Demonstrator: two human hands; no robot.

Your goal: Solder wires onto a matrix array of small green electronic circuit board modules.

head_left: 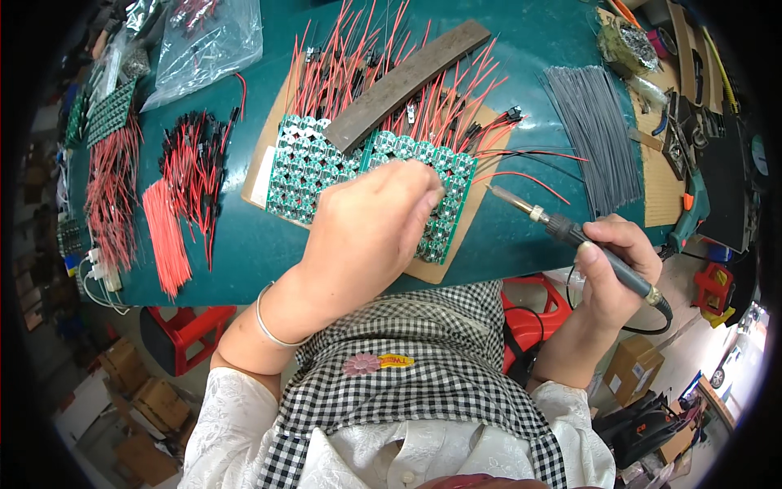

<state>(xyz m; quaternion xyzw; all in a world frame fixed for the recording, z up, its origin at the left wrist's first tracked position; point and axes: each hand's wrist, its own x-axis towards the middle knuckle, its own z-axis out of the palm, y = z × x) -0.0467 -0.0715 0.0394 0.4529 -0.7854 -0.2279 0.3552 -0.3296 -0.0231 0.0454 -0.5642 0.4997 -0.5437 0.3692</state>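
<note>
My right hand (615,273) grips a soldering iron (582,236) by its dark handle. The iron's tip points left, a short way off the right edge of the green circuit board panels (289,183). Over these panels, my left hand (366,216) is closed in a pinch; its fingertips touch or nearly touch the boards, and whatever they hold is hidden. A flat metal bar (407,85) lies slantwise across the panels and the red and black wires (464,94) fanning out behind them. Beneath everything is a cardboard sheet (254,175).
On the green table (244,281), bundles of red wires (167,236), connector leads (195,163) and a wired board panel (112,114) lie left. Grey wires (593,134) spread at right, before a glue gun (691,213). A plastic bag (204,49) lies far left.
</note>
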